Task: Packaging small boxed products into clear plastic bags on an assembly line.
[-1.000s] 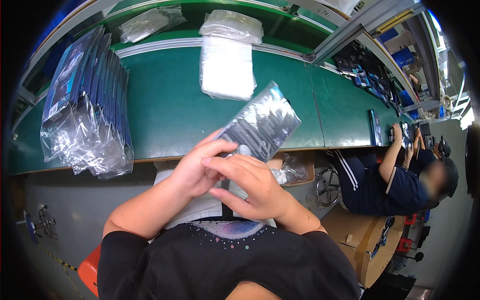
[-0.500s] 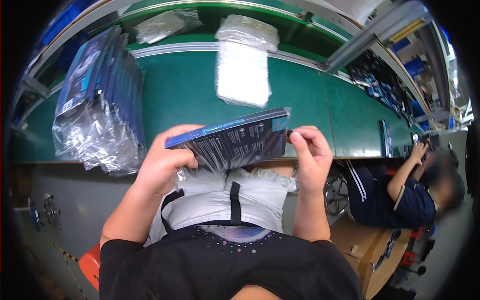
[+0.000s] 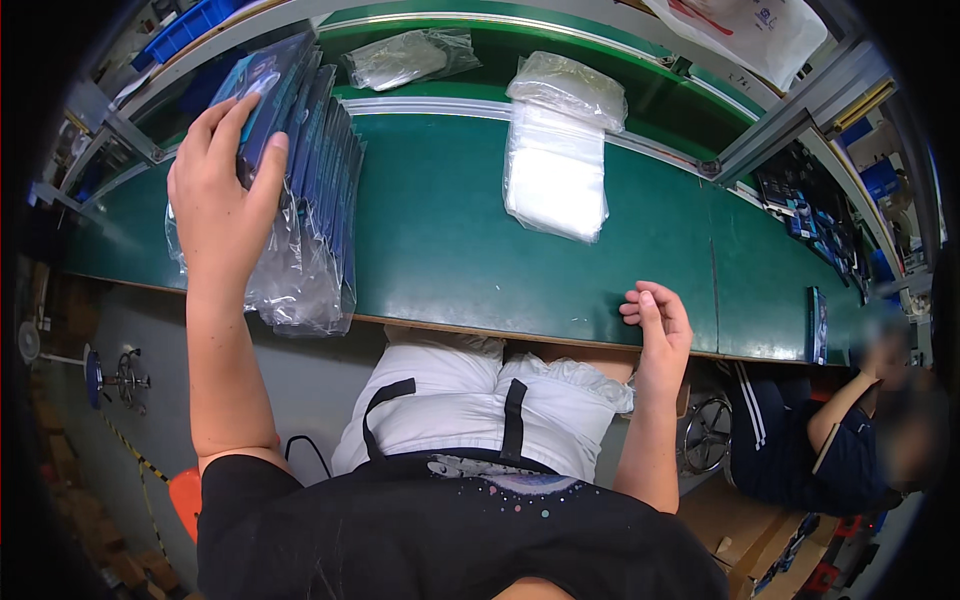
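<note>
At the left of the bench, my left hand [image 3: 222, 185] is closed on the nearest flat box [image 3: 262, 95] in a clear bag, its thumb on one side and fingers across the other. That box leans against a row of similar bagged blue-and-black boxes [image 3: 335, 170], whose loose plastic ends [image 3: 300, 285] hang toward the bench's front edge. Over the front edge at the right, my right hand [image 3: 662, 325] holds nothing, its fingers loosely bent and a little apart. A pile of clear plastic bags [image 3: 555, 175] lies at the back middle of the bench.
The green bench top [image 3: 450, 250] runs across the view. On the back ledge is another plastic bundle [image 3: 412, 58]. A metal post [image 3: 790, 105] stands at the back right. A co-worker [image 3: 815, 435] sits to the right, near an upright box [image 3: 818, 325] and an open carton [image 3: 750, 530].
The bagged box that both hands held over my lap is no longer there. My left hand has moved to the row at the left; my right hand has let go. The view has shifted.
</note>
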The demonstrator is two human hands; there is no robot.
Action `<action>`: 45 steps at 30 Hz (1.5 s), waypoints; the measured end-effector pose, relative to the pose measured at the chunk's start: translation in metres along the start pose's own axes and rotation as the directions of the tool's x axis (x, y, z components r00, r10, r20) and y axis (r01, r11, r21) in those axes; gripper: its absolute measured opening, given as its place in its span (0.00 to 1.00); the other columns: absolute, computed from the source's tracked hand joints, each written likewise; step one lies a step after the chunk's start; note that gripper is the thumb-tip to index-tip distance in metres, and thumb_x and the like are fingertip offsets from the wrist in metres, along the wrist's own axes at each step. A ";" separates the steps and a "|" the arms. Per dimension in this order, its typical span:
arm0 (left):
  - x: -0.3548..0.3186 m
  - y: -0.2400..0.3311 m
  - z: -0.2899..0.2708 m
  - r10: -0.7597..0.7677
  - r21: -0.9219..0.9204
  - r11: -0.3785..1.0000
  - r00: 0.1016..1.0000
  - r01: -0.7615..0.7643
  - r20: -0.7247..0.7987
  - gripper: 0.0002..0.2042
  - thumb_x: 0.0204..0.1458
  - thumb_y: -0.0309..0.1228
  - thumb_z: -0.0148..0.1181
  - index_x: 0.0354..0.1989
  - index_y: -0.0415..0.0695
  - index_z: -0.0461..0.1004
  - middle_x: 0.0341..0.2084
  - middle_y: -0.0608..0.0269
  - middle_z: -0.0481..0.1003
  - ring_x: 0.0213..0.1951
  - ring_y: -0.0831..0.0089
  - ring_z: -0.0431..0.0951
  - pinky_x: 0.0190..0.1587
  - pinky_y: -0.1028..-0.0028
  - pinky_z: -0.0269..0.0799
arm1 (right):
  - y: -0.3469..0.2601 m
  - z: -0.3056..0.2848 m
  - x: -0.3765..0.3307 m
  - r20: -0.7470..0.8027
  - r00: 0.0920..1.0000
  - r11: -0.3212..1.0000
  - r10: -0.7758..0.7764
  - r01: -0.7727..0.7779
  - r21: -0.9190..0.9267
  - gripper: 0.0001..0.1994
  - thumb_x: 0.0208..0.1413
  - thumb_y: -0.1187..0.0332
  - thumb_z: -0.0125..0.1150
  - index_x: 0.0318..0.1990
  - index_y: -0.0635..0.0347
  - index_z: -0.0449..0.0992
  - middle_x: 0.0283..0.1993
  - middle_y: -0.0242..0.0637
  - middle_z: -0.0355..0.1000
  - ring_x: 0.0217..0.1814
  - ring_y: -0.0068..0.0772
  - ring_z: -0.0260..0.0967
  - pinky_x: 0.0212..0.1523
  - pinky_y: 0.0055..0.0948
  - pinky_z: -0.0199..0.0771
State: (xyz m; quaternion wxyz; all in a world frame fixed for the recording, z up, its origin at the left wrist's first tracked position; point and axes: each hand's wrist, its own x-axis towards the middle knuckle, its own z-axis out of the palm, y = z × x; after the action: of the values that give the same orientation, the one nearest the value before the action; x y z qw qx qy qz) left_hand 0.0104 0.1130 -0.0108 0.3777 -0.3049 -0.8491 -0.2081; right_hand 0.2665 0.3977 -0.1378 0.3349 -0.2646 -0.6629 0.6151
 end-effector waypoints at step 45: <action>-0.030 -0.021 0.010 -0.626 -0.880 0.339 0.778 0.332 0.053 0.24 0.58 0.38 0.39 0.53 0.28 0.63 0.45 0.50 0.71 0.45 0.66 0.72 0.50 0.71 0.65 | -0.085 0.362 0.136 0.253 0.941 0.967 -0.223 0.181 0.177 0.31 0.61 0.47 0.36 0.31 0.72 0.74 0.28 0.55 0.72 0.35 0.56 0.69 0.44 0.43 0.66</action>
State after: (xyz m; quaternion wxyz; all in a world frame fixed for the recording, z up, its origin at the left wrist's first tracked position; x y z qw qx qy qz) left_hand 0.0069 0.0926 -0.0424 0.2186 -0.1474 -0.6151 -0.7430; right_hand -0.0930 0.2619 -0.0442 0.3215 -0.0822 -0.6776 0.6563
